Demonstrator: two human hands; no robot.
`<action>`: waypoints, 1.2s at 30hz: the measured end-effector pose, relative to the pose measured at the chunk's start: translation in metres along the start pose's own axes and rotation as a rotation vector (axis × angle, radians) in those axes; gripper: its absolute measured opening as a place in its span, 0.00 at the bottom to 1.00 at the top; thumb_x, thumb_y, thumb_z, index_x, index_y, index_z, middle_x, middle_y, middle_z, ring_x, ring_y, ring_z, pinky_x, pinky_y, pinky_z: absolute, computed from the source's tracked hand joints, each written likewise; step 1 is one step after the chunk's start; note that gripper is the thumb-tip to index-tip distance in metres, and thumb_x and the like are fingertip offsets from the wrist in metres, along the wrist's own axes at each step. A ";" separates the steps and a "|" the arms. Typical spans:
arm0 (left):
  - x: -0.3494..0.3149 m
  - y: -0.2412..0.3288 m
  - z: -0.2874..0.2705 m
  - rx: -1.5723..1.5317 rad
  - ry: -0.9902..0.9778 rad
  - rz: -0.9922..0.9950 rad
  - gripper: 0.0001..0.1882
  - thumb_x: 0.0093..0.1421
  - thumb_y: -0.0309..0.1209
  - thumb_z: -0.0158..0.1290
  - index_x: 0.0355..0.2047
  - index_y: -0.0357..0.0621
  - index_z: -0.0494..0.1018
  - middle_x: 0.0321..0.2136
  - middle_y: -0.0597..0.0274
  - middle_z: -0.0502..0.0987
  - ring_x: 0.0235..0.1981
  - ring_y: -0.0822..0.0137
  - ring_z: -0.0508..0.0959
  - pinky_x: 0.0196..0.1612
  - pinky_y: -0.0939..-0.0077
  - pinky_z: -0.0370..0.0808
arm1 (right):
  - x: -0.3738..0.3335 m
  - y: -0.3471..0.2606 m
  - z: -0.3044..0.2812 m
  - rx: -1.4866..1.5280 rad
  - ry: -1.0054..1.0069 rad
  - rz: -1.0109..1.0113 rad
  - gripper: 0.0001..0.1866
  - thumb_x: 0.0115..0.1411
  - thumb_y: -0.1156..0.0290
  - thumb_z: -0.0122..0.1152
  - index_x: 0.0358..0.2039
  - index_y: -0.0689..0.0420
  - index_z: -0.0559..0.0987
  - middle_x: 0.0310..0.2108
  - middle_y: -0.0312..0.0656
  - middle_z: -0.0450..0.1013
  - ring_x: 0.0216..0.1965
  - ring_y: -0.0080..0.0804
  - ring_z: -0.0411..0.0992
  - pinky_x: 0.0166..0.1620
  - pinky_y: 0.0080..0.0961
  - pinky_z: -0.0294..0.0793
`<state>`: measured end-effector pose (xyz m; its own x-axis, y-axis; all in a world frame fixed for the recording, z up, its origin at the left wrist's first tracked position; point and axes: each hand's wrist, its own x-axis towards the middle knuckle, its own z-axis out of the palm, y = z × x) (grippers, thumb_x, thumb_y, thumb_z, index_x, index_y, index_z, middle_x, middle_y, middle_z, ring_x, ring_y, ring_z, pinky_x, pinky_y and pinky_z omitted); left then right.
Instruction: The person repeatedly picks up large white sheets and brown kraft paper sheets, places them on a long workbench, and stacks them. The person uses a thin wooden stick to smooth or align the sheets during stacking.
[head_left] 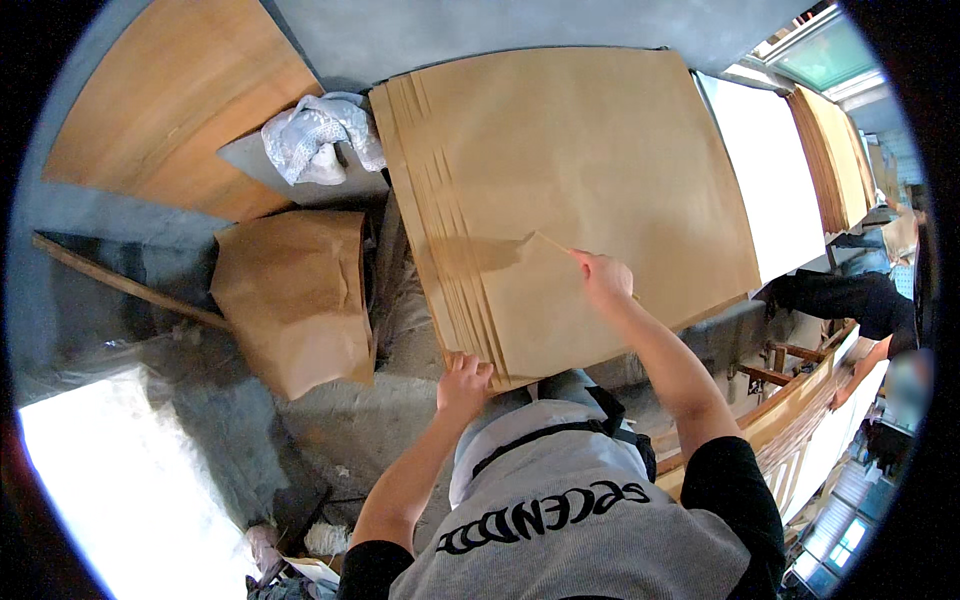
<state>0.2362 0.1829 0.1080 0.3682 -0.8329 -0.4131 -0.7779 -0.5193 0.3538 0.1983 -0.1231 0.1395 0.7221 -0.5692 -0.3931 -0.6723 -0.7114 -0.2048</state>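
A large stack of brown paper sheets [610, 150] lies in front of me, its left edges fanned out in narrow steps. My left hand [466, 385] is at the stack's near left corner, fingers curled over the sheet edges and closed on them. Above the middle of the top sheet, my right hand [606, 280] is closed round a thin, light-coloured stick [553, 241]. The stick points toward the fanned edges, and a shadow falls left of its tip. Whether the tip touches the paper I cannot tell.
White sheets [765, 170] and more brown stacks [830, 160] continue to the right. On the left are a folded brown sheet [295, 290], a crumpled white cloth [320, 138], a leaning wooden board [180, 100] and a wooden strip [130, 283]. Another person's arm [862, 372] reaches in at right.
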 end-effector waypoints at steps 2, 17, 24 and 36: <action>-0.001 0.002 -0.003 0.033 -0.011 -0.007 0.15 0.47 0.32 0.49 0.38 0.51 0.68 0.40 0.61 0.65 0.50 0.59 0.61 0.41 0.68 0.71 | -0.006 -0.002 -0.002 -0.090 -0.021 -0.001 0.19 0.51 0.70 0.46 0.43 0.34 0.71 0.24 0.41 0.71 0.25 0.40 0.71 0.27 0.36 0.70; 0.002 -0.007 -0.014 -0.162 -0.026 -0.029 0.18 0.43 0.34 0.53 0.38 0.55 0.70 0.36 0.64 0.67 0.43 0.63 0.65 0.41 0.66 0.69 | -0.074 0.027 0.008 -0.161 -0.127 -0.039 0.20 0.53 0.67 0.45 0.47 0.32 0.67 0.28 0.43 0.70 0.27 0.43 0.71 0.28 0.37 0.71; 0.070 -0.043 0.005 -1.245 0.447 -0.320 0.15 0.52 0.32 0.51 0.41 0.49 0.67 0.28 0.67 0.69 0.30 0.72 0.70 0.33 0.76 0.69 | -0.087 0.027 0.012 -0.167 -0.079 -0.057 0.18 0.52 0.70 0.47 0.44 0.36 0.70 0.23 0.42 0.70 0.23 0.43 0.70 0.25 0.38 0.70; 0.114 -0.050 -0.018 -1.736 0.509 -0.606 0.12 0.55 0.38 0.49 0.39 0.52 0.65 0.32 0.72 0.68 0.35 0.77 0.68 0.35 0.70 0.70 | -0.107 0.040 0.001 -0.289 -0.182 -0.024 0.20 0.53 0.69 0.46 0.48 0.36 0.66 0.27 0.45 0.70 0.24 0.44 0.71 0.27 0.39 0.71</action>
<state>0.3260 0.1102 0.0588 0.7008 -0.2933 -0.6503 0.6697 -0.0435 0.7413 0.0941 -0.0906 0.1728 0.6786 -0.4865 -0.5503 -0.5626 -0.8259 0.0364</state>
